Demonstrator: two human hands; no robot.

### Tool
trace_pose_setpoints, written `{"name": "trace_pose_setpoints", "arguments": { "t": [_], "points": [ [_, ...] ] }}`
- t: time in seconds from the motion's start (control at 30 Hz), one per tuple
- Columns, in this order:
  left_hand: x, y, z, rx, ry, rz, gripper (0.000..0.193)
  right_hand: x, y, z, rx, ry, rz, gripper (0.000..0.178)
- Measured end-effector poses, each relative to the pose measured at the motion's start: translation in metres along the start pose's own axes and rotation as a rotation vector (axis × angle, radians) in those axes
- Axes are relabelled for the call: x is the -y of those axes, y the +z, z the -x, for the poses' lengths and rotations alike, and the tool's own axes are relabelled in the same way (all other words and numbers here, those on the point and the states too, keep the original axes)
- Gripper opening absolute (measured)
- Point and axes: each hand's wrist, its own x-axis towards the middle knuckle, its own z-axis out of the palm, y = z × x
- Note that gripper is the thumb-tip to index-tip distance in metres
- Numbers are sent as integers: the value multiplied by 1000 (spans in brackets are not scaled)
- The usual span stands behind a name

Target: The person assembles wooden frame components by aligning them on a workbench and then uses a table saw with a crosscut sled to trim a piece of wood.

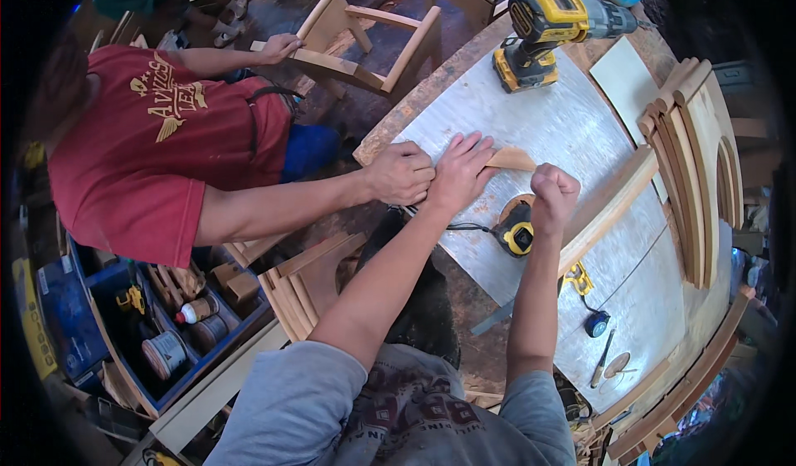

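My left hand (pixel 458 170) lies flat with spread fingers on a small curved wooden piece (pixel 512 160) on the grey plywood sheet (pixel 547 118). My right hand (pixel 553 194) is closed in a fist just right of it, over the piece's right end; what it grips is hidden. A co-worker in a red shirt leans in from the left, and that person's fist (pixel 400 173) presses on the sheet right beside my left hand. A yellow and black tape measure (pixel 518 236) sits just below my hands.
A yellow cordless drill (pixel 543 31) stands at the far edge of the sheet. Curved wooden slats (pixel 692 159) are stacked at the right, and a long strip (pixel 609 205) lies beside my right hand. A wooden chair frame (pixel 365 47) stands behind; a blue crate (pixel 166 333) with tins is at lower left.
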Motion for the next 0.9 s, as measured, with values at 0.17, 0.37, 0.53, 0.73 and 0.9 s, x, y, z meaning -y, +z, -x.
{"name": "trace_pose_setpoints", "arguments": {
  "t": [0.17, 0.37, 0.53, 0.73, 0.9],
  "points": [
    [-2, 0, -2, -3, 15, -12, 37, 8, 10, -10, -30, -73, -66, 36],
    [-6, -2, -2, 20, 10, -15, 37, 26, 15, -21, -74, -111, 14, 31],
    [-4, -1, -2, 25, 8, -36, 37, 53, 24, -29, 26, -183, -162, 35],
    [-6, 1, 0, 21, 32, -48, 38, 121, 10, -15, -90, -395, 48, 37],
    [-10, -1, 1, 19, 0, -57, 40, 129, -71, 44, -395, 2, 739, 25]
  ]
}}
